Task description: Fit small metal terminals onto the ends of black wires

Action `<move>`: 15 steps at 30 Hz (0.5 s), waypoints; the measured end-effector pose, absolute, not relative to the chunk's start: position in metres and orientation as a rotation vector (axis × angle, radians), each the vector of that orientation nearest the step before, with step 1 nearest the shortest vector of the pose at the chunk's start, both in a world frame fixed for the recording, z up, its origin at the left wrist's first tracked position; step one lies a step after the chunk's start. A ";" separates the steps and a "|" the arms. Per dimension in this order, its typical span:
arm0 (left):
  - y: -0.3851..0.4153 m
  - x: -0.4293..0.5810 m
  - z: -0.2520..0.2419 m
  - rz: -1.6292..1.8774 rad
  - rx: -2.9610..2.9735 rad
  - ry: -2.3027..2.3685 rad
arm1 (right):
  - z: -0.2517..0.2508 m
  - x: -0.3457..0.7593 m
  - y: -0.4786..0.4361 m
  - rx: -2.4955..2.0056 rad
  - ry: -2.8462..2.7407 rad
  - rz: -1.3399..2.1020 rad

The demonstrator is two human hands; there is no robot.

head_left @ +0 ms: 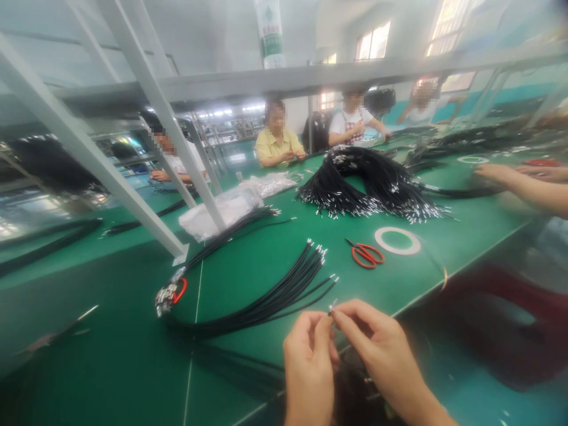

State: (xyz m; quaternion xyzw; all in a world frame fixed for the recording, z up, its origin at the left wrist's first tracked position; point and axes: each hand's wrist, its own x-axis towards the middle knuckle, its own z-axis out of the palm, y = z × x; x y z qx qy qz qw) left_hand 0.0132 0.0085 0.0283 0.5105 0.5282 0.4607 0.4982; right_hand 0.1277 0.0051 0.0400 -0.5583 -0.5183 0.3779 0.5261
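Note:
My left hand (309, 355) and my right hand (375, 343) meet at the near edge of the green table (266, 266). Their fingertips pinch together on the metal end of a thin black wire (332, 307). The rest of that wire runs down between my hands and is mostly hidden. Just beyond my hands lies a fanned bundle of black wires (284, 290) with silver terminals at their far ends. A second bundle (222, 242) leads to a red clip and metal connectors (171, 294) at the left.
Red-handled scissors (366, 254) and a white tape ring (397, 241) lie to the right of the bundle. A big heap of black wires (368, 183) and clear plastic bags (231, 204) sit farther back. A white slanted frame post (151, 219) stands left. Co-workers sit around the table; one person's forearm (528, 183) reaches in from the right.

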 end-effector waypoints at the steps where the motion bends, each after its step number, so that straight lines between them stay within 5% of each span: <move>1: 0.009 0.013 0.029 1.112 1.211 1.254 | 0.040 0.128 0.006 -1.335 -1.239 0.915; 15: 0.012 0.006 0.031 1.048 0.921 0.965 | 0.047 0.132 0.011 -1.255 -1.216 1.107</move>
